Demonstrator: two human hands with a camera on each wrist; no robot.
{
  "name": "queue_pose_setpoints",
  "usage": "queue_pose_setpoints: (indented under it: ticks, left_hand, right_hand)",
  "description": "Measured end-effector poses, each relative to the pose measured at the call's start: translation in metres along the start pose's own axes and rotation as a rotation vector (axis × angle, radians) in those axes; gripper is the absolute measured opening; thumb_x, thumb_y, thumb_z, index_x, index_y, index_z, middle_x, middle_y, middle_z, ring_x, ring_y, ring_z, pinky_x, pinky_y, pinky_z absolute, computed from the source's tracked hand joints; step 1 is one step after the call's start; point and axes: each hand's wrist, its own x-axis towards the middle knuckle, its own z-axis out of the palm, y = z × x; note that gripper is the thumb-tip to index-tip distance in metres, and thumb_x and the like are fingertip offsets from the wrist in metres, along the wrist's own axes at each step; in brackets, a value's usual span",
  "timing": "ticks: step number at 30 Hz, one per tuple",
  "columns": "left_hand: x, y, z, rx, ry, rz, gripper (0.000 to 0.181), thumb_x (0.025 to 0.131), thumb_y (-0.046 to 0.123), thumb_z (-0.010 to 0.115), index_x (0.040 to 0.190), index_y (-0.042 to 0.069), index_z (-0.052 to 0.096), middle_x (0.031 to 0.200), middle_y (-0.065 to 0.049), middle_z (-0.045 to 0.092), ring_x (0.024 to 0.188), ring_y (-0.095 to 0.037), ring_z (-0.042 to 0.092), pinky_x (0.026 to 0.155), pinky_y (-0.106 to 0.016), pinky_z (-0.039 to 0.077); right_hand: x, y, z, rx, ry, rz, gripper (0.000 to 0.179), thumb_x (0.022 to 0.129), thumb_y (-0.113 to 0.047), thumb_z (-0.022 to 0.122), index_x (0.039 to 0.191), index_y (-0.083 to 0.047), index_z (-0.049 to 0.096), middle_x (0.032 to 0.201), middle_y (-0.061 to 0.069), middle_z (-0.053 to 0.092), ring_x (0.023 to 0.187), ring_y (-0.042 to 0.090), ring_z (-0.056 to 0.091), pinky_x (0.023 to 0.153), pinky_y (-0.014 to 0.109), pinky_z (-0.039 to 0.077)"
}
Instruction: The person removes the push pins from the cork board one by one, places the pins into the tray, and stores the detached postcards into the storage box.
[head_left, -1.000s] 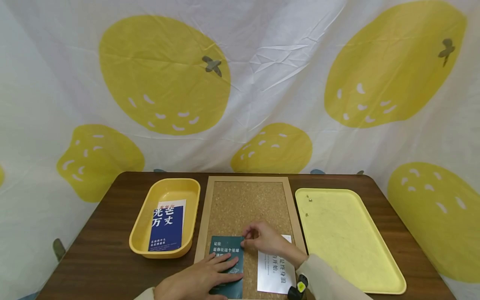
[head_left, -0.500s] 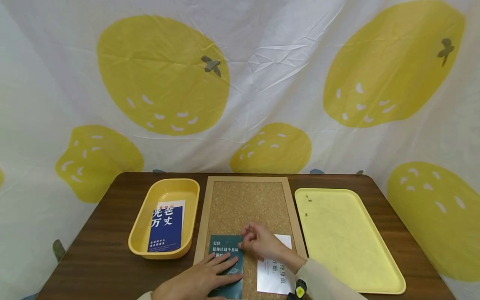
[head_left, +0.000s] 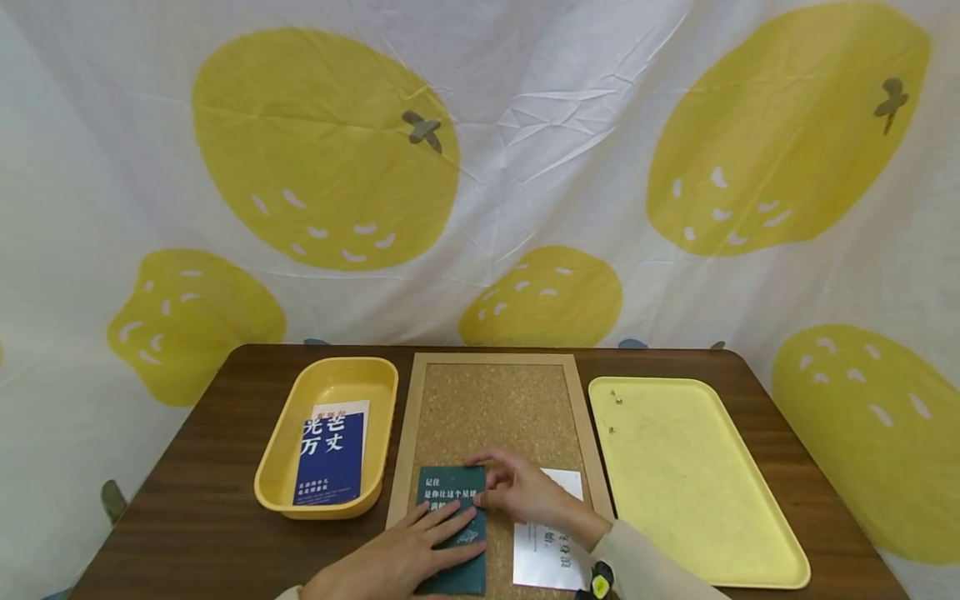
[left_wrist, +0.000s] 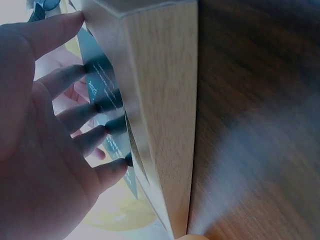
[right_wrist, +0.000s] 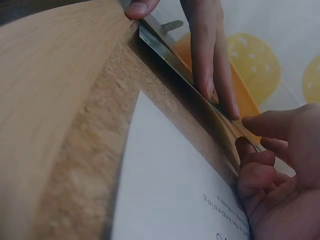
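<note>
A dark green card (head_left: 450, 481) with white print lies on the near left part of a wood-framed corkboard (head_left: 495, 408). My left hand (head_left: 393, 554) rests flat on it, fingers spread; the left wrist view has the same hand (left_wrist: 50, 140) with its fingertips on the card. At the card's upper right edge my right hand (head_left: 528, 492) pinches it between bent fingers and thumb. Under the right wrist lies a white printed card (head_left: 540, 558), partly covered. In the right wrist view, the green card's edge (right_wrist: 165, 55) runs toward my right fingers (right_wrist: 255, 172).
Left of the board stands a yellow tub (head_left: 386, 383) holding a blue card (head_left: 330, 475) over a paler one. A pale yellow tray (head_left: 697, 483) sits to the right, with several tiny metallic pins (head_left: 618, 401) near its far left corner. A lemon-print cloth (head_left: 540, 167) hangs behind the table.
The green card has slid slightly away from me on the board, and my left hand has moved with it. My right index finger now reaches across the card's top corner.
</note>
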Motion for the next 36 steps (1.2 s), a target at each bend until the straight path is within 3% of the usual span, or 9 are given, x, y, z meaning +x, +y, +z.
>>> queue_pose_setpoints:
  ticks: [10, 13, 21, 29, 36]
  left_hand:
    - [0.001, 0.002, -0.001, 0.018, 0.009, 0.006, 0.070, 0.082, 0.069, 0.035, 0.143, 0.039, 0.018, 0.152, 0.005, 0.012, 0.139, -0.022, 0.009, 0.105, -0.056, 0.016]
    - [0.000, 0.002, 0.000, 0.020, 0.011, 0.008, 0.070, 0.082, 0.069, 0.035, 0.143, 0.039, 0.018, 0.152, 0.005, 0.012, 0.139, -0.022, 0.009, 0.105, -0.056, 0.017]
    - [0.000, 0.002, 0.000, 0.056, 0.030, 0.021, 0.069, 0.084, 0.067, 0.035, 0.143, 0.037, 0.019, 0.151, 0.003, 0.014, 0.138, -0.023, 0.010, 0.105, -0.055, 0.018]
    - [-0.001, 0.003, -0.001, 0.086, 0.067, 0.037, 0.062, 0.089, 0.059, 0.036, 0.143, 0.034, 0.022, 0.151, 0.002, 0.017, 0.138, -0.023, 0.014, 0.105, -0.053, 0.020]
    - [-0.008, 0.003, -0.009, 0.095, 0.153, 0.039, 0.055, 0.092, 0.048, 0.043, 0.142, 0.034, 0.025, 0.150, 0.002, 0.019, 0.137, -0.019, 0.017, 0.105, -0.052, 0.022]
  right_hand:
    - [-0.009, -0.028, 0.001, -0.064, -0.044, -0.037, 0.028, 0.089, -0.012, 0.057, 0.116, -0.011, 0.059, 0.097, 0.013, 0.054, 0.060, 0.008, 0.047, 0.048, 0.017, 0.040]
    - [-0.007, -0.023, 0.002, -0.078, -0.027, -0.027, 0.027, 0.089, -0.013, 0.057, 0.116, -0.012, 0.060, 0.095, 0.012, 0.056, 0.056, 0.008, 0.047, 0.045, 0.018, 0.039]
    - [0.001, 0.002, 0.001, -0.091, -0.002, 0.032, 0.027, 0.088, -0.022, 0.059, 0.114, -0.028, 0.062, 0.072, 0.002, 0.055, 0.042, 0.008, 0.043, 0.037, 0.020, 0.037]
    - [0.002, 0.005, 0.001, -0.070, 0.002, 0.028, 0.028, 0.089, -0.021, 0.058, 0.116, -0.028, 0.062, 0.095, 0.002, 0.060, 0.041, 0.007, 0.043, 0.037, 0.019, 0.036]
    - [-0.001, 0.002, 0.001, -0.084, 0.005, 0.025, 0.028, 0.090, -0.018, 0.057, 0.117, -0.024, 0.062, 0.066, -0.001, 0.052, 0.040, 0.006, 0.041, 0.037, 0.018, 0.036]
